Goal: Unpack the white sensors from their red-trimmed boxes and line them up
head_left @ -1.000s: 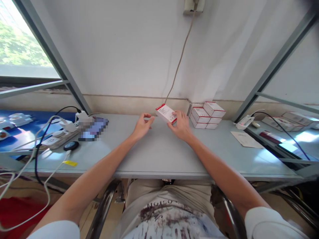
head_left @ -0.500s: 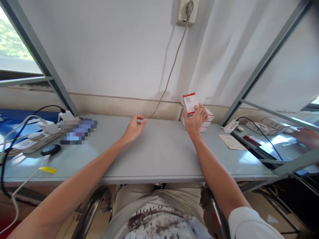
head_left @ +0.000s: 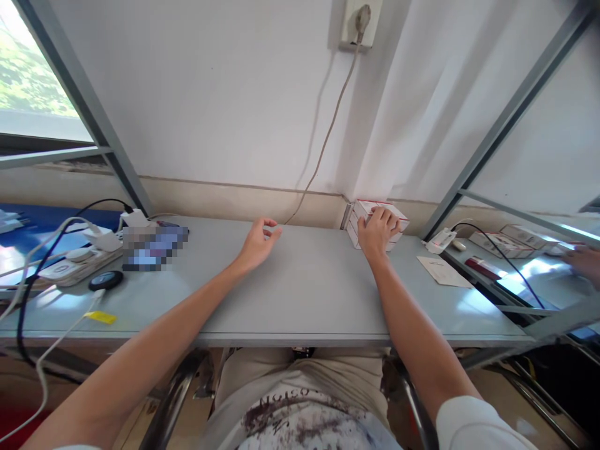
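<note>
A stack of small white boxes with red edges [head_left: 355, 237] stands against the wall, right of centre. On its top and front side rests my right hand [head_left: 374, 236], fingers apart over the uppermost box; the hand covers part of the stack. My left hand [head_left: 259, 242] is held over the middle of the grey desk [head_left: 300, 294], near its back edge. Its fingers are loosely curled, with a gap between thumb and fingers, and nothing is in it.
At left lie a pixelated phone-like object [head_left: 157, 248], a power strip [head_left: 70, 267] with plugs and cables, and a round black puck [head_left: 105, 280]. A paper sheet [head_left: 443, 272] lies at right. Beyond the frame bar, another person's blurred hand [head_left: 584, 262] shows.
The small box that my right hand held tilted above the stack now lies flat on top. My right hand has lowered with it. My left hand has hardly moved; the view has shifted slightly.
</note>
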`<state>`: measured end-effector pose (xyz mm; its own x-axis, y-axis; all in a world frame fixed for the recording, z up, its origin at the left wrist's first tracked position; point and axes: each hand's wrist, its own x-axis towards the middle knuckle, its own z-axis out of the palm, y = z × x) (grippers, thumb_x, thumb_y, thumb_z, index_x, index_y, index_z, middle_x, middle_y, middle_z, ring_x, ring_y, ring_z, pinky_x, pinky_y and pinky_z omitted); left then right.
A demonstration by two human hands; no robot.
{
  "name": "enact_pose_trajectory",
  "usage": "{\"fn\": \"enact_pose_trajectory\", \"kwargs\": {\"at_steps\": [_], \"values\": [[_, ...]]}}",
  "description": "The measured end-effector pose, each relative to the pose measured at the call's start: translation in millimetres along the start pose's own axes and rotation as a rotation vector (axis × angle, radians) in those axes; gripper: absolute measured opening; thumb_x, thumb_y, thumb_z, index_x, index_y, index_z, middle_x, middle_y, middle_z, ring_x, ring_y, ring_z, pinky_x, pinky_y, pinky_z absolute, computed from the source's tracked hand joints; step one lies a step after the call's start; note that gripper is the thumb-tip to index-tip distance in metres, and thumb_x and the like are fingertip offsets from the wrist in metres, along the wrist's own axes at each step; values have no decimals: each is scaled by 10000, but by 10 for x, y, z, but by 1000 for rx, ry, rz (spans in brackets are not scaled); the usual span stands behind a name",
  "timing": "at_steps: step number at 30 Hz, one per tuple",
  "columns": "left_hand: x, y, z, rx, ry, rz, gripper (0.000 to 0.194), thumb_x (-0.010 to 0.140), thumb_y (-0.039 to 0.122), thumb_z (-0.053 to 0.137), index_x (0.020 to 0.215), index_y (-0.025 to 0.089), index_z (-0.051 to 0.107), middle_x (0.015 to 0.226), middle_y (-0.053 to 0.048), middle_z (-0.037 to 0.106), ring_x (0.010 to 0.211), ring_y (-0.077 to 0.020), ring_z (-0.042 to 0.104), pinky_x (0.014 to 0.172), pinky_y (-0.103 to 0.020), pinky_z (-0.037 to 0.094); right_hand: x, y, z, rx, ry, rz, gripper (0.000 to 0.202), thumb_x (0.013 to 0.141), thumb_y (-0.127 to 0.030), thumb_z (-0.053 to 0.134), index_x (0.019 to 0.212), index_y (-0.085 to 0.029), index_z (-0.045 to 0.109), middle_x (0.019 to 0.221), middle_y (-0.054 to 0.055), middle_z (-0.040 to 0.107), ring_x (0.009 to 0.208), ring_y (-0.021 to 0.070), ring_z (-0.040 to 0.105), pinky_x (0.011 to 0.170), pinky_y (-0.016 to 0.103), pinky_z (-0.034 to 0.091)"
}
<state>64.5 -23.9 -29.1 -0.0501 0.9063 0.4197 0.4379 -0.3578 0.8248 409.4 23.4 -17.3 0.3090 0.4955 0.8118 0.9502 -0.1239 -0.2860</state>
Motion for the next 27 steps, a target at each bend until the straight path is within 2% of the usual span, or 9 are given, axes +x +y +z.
{"fn": "enact_pose_trajectory", "kwargs": {"at_steps": [4, 8, 11, 16, 23, 27], "values": [[-3, -11, 1, 1, 0, 14, 343, 991, 498, 634, 1205, 233, 592, 1330, -100, 661, 1039, -204, 669, 831, -345, 551, -16, 15, 17, -9, -3, 8, 428, 945, -334, 540, 1329, -148, 535, 1375, 239, 608, 1398, 401, 451, 1207, 611, 297], [-25, 20, -13, 25, -16, 2, 326, 1008, 482, 627, 1213, 230, 596, 1270, -99, 679, 1015, -205, 676, 834, -349, 543, -45, 37, 60, -16, 6, 4, 557, 977, -381, 492, 1455, -97, 460, 1537, 289, 513, 1573, 425, 295, 1251, 651, 247], [-30, 34, -14, 45, -17, 2, 297, 1012, 456, 627, 1203, 231, 596, 1240, -94, 689, 1001, -202, 682, 834, -343, 538, -50, 52, 84, -10, -3, 5, 624, 988, -407, 479, 1503, -61, 419, 1574, 312, 475, 1612, 431, 237, 1264, 665, 232], [-20, 19, 3, 56, -20, 40, 281, 999, 453, 627, 1172, 235, 586, 1316, -85, 677, 1031, -200, 673, 844, -339, 532, -27, 63, 57, 8, -25, 14, 653, 987, -425, 486, 1508, -38, 418, 1563, 349, 469, 1596, 453, 261, 1243, 702, 241], [-31, 3, 6, 65, -42, 53, 298, 997, 468, 623, 1180, 238, 579, 1350, -82, 669, 1054, -202, 667, 845, -336, 525, -27, 48, 11, 16, -46, -4, 618, 964, -402, 512, 1481, -73, 436, 1513, 333, 511, 1554, 454, 313, 1213, 719, 262], [-41, 27, -5, 64, -50, 54, 293, 999, 462, 623, 1180, 236, 576, 1347, -87, 666, 1044, -197, 667, 850, -335, 529, -38, 6, 0, 29, -31, 8, 634, 944, -390, 555, 1481, -77, 429, 1522, 321, 498, 1570, 452, 280, 1225, 703, 253]]}}
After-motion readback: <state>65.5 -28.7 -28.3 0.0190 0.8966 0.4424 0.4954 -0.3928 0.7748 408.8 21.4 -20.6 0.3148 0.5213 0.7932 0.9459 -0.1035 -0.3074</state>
